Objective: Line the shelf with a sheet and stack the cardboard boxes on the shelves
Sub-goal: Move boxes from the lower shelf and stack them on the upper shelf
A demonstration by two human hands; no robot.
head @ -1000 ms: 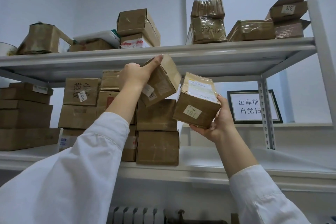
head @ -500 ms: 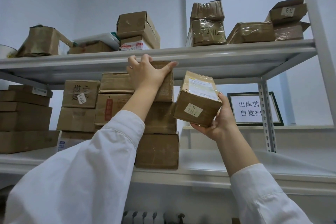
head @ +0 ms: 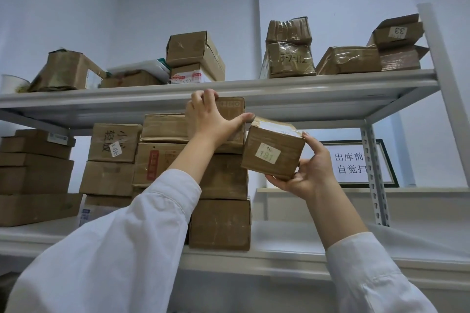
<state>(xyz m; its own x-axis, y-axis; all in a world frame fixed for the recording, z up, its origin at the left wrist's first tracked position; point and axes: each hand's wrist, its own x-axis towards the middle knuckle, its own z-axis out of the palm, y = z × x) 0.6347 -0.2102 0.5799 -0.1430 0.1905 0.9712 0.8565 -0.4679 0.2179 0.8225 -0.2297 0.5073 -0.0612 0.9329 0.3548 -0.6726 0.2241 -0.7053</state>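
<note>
My left hand (head: 209,119) grips the top cardboard box (head: 232,107) of a three-high stack (head: 221,223) on the middle shelf. Its fingers curl over the box's top edge and the thumb stretches along the front. This box lies flat just under the upper shelf (head: 292,86). My right hand (head: 310,170) holds a small box labelled 181 (head: 273,150) from below and from the right side, in the air right of the stack's top. A white sheet (head: 305,236) covers the middle shelf to the right of the stack.
More box stacks (head: 112,160) fill the left of the middle shelf. Several taped boxes (head: 287,58) sit on the upper shelf. A framed sign (head: 356,162) leans on the wall behind a perforated upright (head: 376,180). The sheet-covered area right of the stack is bare.
The box in my left hand went from tilted in the air to flat on top of the stack. My right hand brought the 181 box closer to the stack.
</note>
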